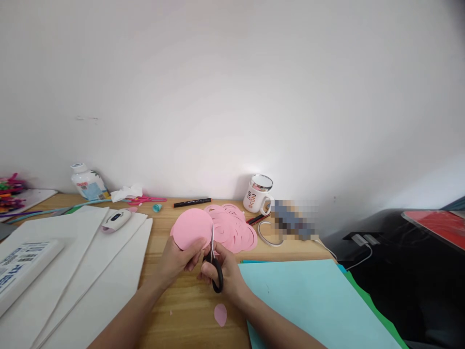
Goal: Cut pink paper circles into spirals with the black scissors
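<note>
My left hand (178, 261) pinches the lower edge of a pink paper circle (192, 228) and holds it upright above the wooden desk (189, 310). My right hand (225, 275) grips black-handled scissors (215, 261), their blades pointing up at the circle's right edge. Just behind lies a heap of cut pink paper spirals (234, 231). A small pink offcut (220, 314) lies on the desk below my hands.
White sheets (90, 271) with a small white device (115, 220) lie at left. Light blue paper (312, 300) over green lies at right, beside a black machine (407, 261). At the back stand a mug (258, 195), a marker (192, 202), a tape ring (269, 233) and a bottle (86, 182).
</note>
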`<state>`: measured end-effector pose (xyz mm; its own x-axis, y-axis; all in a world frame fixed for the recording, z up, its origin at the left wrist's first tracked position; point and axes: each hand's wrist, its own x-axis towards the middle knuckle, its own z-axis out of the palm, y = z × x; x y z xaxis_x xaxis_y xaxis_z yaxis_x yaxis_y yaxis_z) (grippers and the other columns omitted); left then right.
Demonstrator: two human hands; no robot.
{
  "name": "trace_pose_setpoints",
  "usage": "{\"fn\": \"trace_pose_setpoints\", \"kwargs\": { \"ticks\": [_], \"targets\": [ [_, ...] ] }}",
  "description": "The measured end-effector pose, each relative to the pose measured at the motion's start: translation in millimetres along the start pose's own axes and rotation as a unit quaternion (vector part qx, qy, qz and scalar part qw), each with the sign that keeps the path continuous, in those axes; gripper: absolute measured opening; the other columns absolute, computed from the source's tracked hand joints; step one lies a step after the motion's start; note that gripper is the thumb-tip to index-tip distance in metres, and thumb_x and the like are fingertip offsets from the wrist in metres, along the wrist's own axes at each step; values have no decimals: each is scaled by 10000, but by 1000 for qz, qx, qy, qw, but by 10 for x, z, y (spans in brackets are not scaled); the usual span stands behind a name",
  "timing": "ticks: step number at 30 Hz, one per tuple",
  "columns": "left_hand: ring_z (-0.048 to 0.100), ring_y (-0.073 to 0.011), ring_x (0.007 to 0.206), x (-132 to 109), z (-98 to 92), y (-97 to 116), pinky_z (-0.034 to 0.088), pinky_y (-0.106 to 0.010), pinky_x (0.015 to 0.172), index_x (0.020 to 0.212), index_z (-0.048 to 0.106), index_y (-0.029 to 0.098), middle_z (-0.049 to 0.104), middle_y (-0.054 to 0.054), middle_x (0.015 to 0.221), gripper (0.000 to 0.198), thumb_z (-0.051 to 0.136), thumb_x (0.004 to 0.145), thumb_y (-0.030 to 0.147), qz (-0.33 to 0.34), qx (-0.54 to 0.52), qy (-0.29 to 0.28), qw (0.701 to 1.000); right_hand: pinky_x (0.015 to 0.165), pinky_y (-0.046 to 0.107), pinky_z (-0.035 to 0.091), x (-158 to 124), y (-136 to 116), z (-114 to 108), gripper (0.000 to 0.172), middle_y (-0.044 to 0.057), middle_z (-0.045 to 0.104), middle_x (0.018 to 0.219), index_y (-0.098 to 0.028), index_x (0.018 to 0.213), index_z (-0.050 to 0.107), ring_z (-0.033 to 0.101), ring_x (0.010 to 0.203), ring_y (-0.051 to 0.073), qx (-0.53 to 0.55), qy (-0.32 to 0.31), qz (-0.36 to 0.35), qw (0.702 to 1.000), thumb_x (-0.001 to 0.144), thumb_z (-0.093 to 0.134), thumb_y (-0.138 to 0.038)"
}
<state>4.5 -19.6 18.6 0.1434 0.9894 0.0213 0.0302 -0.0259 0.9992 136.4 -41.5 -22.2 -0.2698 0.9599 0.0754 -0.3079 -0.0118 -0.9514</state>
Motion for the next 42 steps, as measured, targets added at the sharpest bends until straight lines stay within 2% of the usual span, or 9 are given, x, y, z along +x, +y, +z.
{"fn": "trace_pose_setpoints", "kwargs": {
  "ticks": [3,6,13,23,30,35,39,42],
  "targets": [
    [340,-60,314,2,11,6,265,-198,335,395,424,183,402,47,332,433,626,713,396,-1,5,8,1000,427,214,364,-9,16,15,401,-105,460,447,-225,763,460,398,385,86,-3,0,1,1000,646,750,-476],
    [361,-67,320,0,21,6,273,-202,336,389,433,181,433,34,352,439,620,708,418,-12,3,7,1000,436,216,350,-23,14,35,419,-71,518,525,-230,759,455,431,428,100,-6,-3,-4,1000,642,758,-495],
    [353,-70,334,6,-1,-12,257,-209,344,398,435,187,420,43,344,407,661,668,391,-17,30,-9,999,551,253,368,6,-51,43,478,-43,524,632,-233,816,463,421,539,121,28,-31,-57,997,629,785,-532],
    [320,-64,353,13,-30,-15,249,-209,361,436,417,192,381,63,348,406,652,705,385,3,28,-18,999,454,208,261,-2,1,10,515,-68,467,586,-212,810,472,335,511,91,9,-13,-54,998,622,754,-600],
    [291,-53,365,26,-54,-32,218,-197,361,495,479,173,369,79,373,329,683,666,366,-6,15,5,1000,431,202,314,-16,-1,13,403,-85,472,529,-220,807,479,403,459,94,-13,16,-18,1000,652,744,-481],
    [299,-55,374,39,-67,-82,217,-200,371,473,482,166,373,70,377,352,679,671,380,-7,17,11,1000,410,197,327,-11,4,35,373,-103,445,450,-221,760,467,395,403,86,-9,24,-8,1000,647,735,-454],
    [299,-47,353,42,-62,-74,220,-206,376,412,428,171,375,58,366,428,654,700,393,-4,13,-8,1000,407,195,347,-18,17,48,384,-106,450,429,-223,757,457,419,388,90,3,32,-2,999,637,738,-456],
    [322,-53,335,30,-30,-26,221,-207,358,429,458,166,428,40,389,419,634,713,419,-20,-12,-24,999,410,200,352,-32,9,63,397,-99,474,450,-225,756,451,425,390,91,4,27,4,1000,627,744,-459]
  ]
}}
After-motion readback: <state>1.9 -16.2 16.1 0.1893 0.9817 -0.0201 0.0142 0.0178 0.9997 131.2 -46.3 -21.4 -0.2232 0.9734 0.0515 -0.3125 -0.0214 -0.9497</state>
